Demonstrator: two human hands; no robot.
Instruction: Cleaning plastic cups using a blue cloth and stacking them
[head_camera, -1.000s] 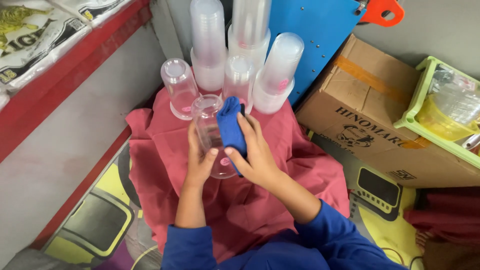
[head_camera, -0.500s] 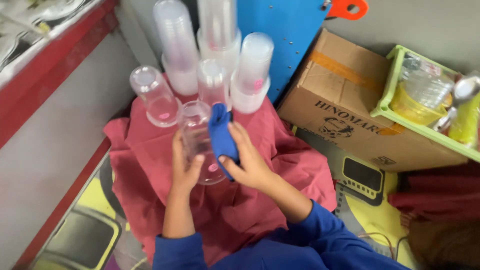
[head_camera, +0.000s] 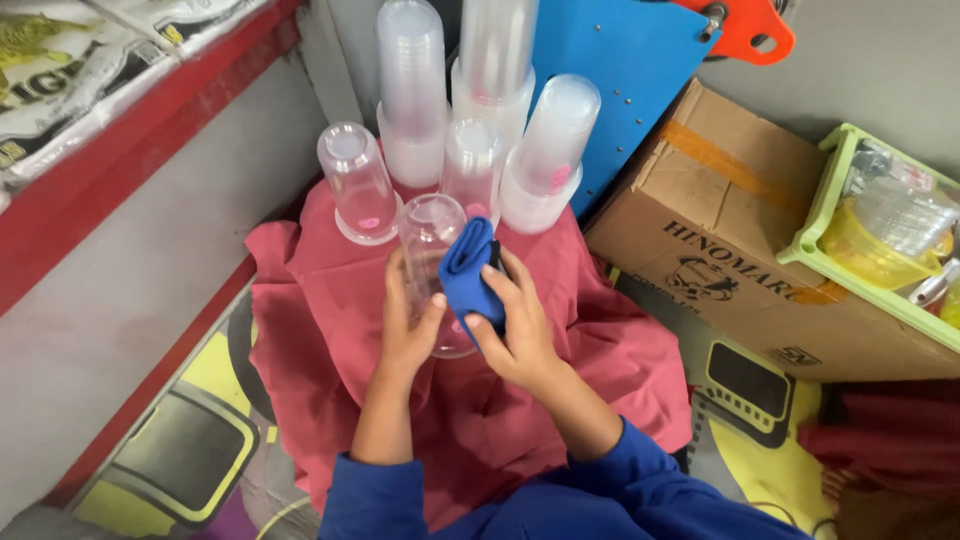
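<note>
My left hand (head_camera: 408, 325) grips a clear plastic cup (head_camera: 428, 240), which lies tilted with its base pointing away from me over a red cloth (head_camera: 300, 300). A folded blue cloth (head_camera: 468, 275) is pressed against the cup's right side by my right hand (head_camera: 515, 330). Both forearms wear blue sleeves. Behind the cup stand several stacks of clear plastic cups (head_camera: 480, 110), upside down, and a single inverted cup (head_camera: 355, 180) at the left.
A cardboard box (head_camera: 720, 230) sits at the right, with a green crate (head_camera: 880, 250) of clear containers beyond it. A blue panel (head_camera: 625, 70) leans behind the stacks. A grey wall with a red edge (head_camera: 130, 130) runs along the left. Yellow patterned matting (head_camera: 200, 450) covers the floor.
The view shifted a little. My hands keep the same grip on the cup and the blue cloth, with the cloth sliding slightly along the cup's side.
</note>
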